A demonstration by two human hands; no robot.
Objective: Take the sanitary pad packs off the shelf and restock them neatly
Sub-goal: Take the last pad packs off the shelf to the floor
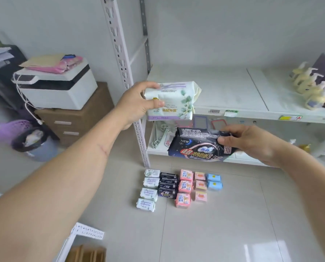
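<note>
my left hand [137, 103] grips the white pack [172, 101], my right hand [246, 142] the black pack [197, 146]; either slick wrapper may slip at the shelf [224, 91] edge.

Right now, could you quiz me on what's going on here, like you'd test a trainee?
1. True or false: the left hand holds a white pack.
2. Which colour pack does the right hand hold? A pink, B black, C blue.
3. How many blue packs lie on the floor?

Key: 1 true; 2 B, the black pack; 3 two.
</note>
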